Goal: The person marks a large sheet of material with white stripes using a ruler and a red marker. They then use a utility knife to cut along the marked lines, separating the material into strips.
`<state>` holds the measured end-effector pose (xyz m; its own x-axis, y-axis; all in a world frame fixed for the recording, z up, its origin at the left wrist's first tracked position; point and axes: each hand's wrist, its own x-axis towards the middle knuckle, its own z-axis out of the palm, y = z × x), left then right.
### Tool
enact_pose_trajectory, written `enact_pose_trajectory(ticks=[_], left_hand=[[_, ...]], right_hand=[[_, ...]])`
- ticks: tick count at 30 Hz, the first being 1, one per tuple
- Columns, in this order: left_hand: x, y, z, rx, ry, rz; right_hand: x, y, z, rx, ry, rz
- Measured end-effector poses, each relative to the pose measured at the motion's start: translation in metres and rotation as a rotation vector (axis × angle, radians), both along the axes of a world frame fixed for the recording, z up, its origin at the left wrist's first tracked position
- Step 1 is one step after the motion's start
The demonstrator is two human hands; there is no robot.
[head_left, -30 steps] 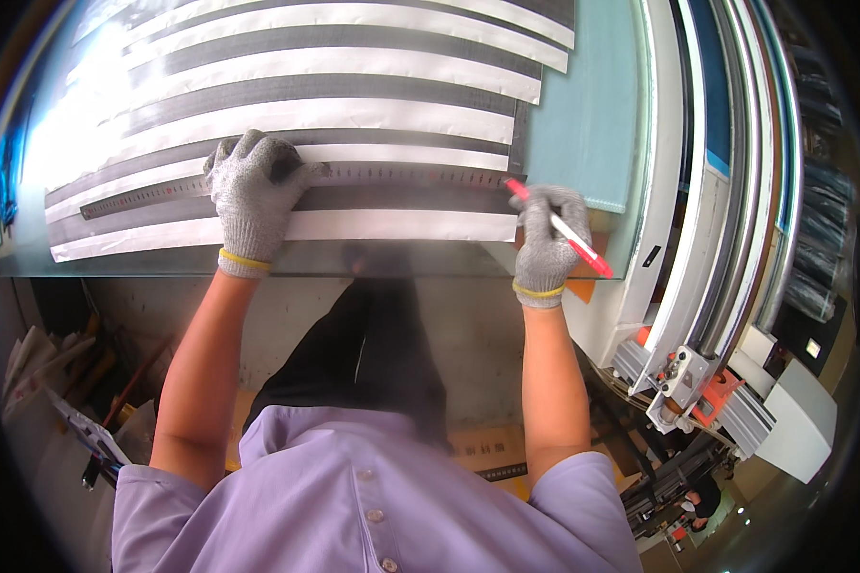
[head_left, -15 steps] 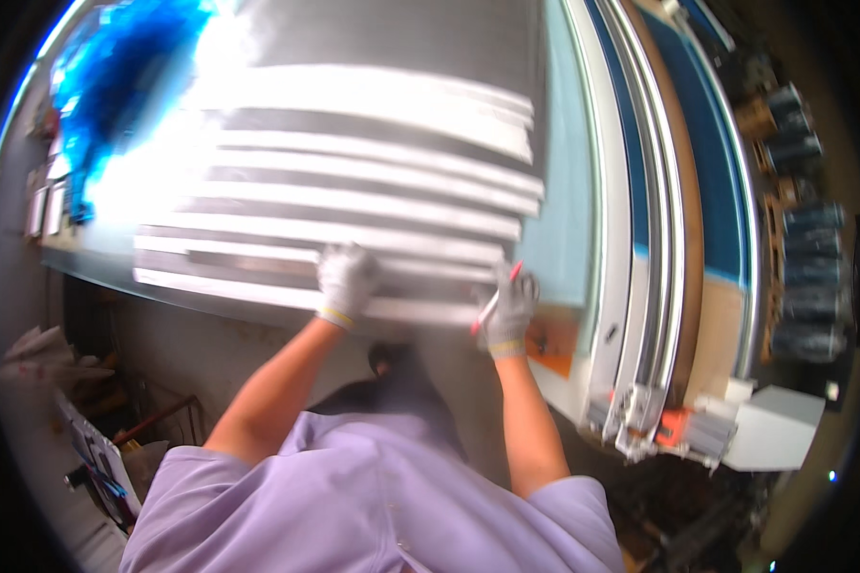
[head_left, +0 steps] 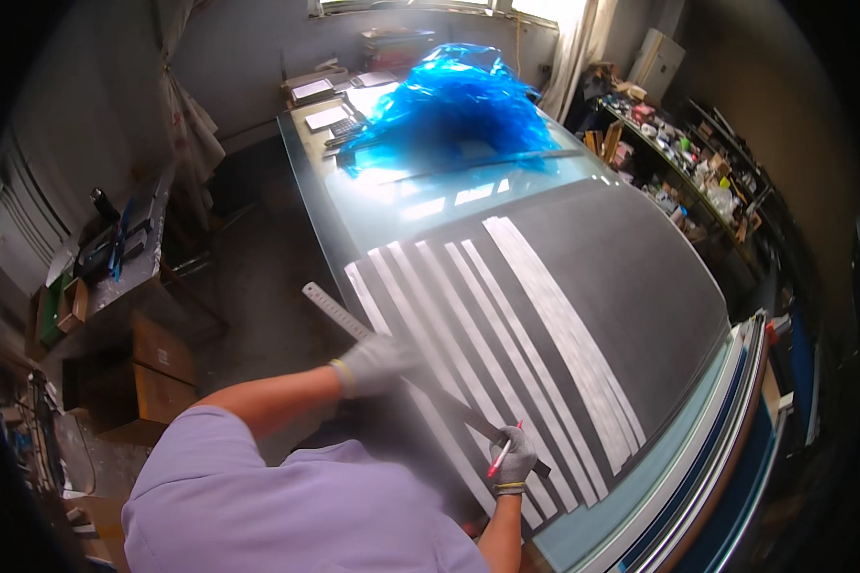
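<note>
My left hand, in a grey glove, presses down on a long metal ruler laid across the near end of several white strips on a dark sheet. In its own grey glove, my right hand grips a red pen with its tip at the ruler's right end. The ruler's left end sticks out past the table's edge. The strips run away from me side by side.
A crumpled blue plastic sheet lies at the far end of the long glass-topped table. Cardboard boxes and a cluttered bench stand to the left, shelves of small items to the right. Stacked panels edge the table's right side.
The view has swung round, so the table now runs away lengthwise and the blue plastic shows. Both hands stay on the ruler and pen at the strips' near end.
</note>
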<state>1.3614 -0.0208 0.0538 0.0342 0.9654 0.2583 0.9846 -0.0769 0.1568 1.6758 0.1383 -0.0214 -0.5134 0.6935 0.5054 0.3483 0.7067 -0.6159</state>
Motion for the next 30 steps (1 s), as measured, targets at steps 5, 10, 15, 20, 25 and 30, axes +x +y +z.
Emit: enact_pose_trajectory(ticks=[5,10,15,20,25,30], left_hand=[[-0.145,-0.081,-0.045,0.098,0.084,0.486],[-0.261,-0.101,-0.075,0.157,-0.136,1.078],[-0.389,-0.041,-0.074,0.114,-0.24,1.171],[-0.493,0.07,-0.082,-0.041,-0.306,1.04],[-0.468,0.163,-0.078,0.08,-0.167,0.844],[-0.386,0.126,-0.103,-0.3,-0.901,-0.038]], right_hand=[[-0.1,0.03,-0.007,0.191,-0.181,0.001],[-0.211,0.037,0.033,0.034,0.028,-0.318],[-0.268,0.043,-0.014,0.056,-0.27,-0.061],[-0.366,0.003,0.026,-0.584,-0.283,-0.104],[-0.415,-0.011,0.018,-0.601,-0.344,-0.212],[-0.482,-0.017,0.05,-0.363,-0.402,-0.122]])
